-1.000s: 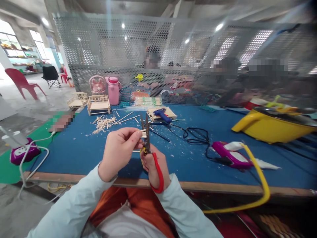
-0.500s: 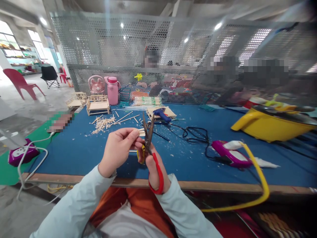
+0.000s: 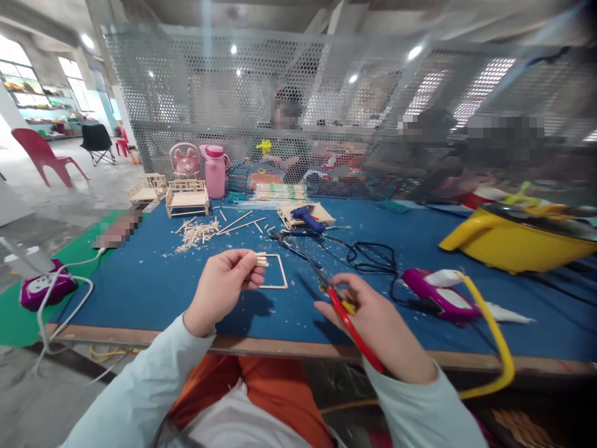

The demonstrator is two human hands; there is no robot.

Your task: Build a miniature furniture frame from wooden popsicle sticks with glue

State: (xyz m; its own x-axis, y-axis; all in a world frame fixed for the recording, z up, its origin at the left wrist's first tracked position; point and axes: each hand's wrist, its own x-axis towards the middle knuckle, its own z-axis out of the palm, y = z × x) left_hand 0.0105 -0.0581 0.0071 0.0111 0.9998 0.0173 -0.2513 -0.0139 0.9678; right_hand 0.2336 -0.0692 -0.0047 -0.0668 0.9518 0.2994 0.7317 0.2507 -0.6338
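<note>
My left hand (image 3: 229, 277) is closed around a few short wooden sticks (image 3: 262, 259), their ends poking out past the thumb and fingertips. Behind and below it, a square frame of thin sticks (image 3: 282, 272) lies flat on the blue tabletop, partly hidden by the hand. My right hand (image 3: 368, 314) holds scissors (image 3: 347, 320) with one red and one yellow handle. Their dark blades point away to the upper left, apart from the sticks. A blue glue gun (image 3: 308, 218) rests on a flat wooden piece (image 3: 328, 216) farther back.
Loose stick offcuts (image 3: 198, 234) are heaped at the back left, before a small wooden bed-like model (image 3: 188, 198). A pink bottle (image 3: 215, 173) stands behind. At right are a purple power strip (image 3: 441, 295), black cable (image 3: 370, 256) and yellow pan (image 3: 508, 239). Perforated metal panels rise behind.
My right hand has drawn the scissors away from the sticks, to the right and down. The square stick frame has come into sight. My left hand still holds the sticks.
</note>
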